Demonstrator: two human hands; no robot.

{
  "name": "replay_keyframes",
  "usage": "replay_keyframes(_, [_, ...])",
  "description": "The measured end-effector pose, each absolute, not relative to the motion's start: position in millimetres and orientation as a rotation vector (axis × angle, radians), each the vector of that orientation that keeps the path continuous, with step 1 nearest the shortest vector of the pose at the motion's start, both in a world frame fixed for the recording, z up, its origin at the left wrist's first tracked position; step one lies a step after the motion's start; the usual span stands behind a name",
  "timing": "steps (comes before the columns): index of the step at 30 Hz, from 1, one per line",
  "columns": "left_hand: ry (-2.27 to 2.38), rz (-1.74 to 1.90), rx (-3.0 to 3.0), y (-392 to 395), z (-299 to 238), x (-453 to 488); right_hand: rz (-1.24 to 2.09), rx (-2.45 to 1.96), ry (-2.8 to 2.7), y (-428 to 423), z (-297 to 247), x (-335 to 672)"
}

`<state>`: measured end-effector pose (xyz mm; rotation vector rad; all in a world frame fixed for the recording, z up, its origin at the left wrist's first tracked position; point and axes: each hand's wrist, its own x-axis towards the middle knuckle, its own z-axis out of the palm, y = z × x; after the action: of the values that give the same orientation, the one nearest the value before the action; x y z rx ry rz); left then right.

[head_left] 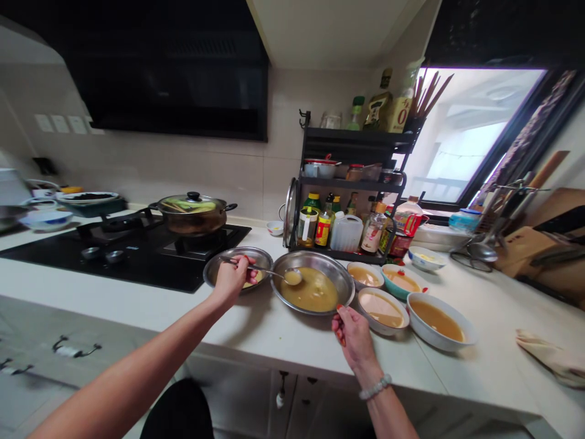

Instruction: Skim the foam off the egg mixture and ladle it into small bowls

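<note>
A bright window [475, 137] flanks a tiled wall [242, 177].

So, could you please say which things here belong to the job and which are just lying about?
In use: spoon in left hand; big steel bowl; likely smaller steel bowl, four bowls of liquid.
Apparently lying about: beige cloth; white jug.
</note>
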<state>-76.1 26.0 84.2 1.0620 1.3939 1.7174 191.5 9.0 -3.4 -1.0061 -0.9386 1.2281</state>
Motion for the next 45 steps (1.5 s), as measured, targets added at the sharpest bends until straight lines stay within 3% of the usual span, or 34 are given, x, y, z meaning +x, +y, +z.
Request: replay_keyframes(45, [1.363,1.953,0.849,15,100,-140,1.216,-1.009,-0.949,9,-4,192])
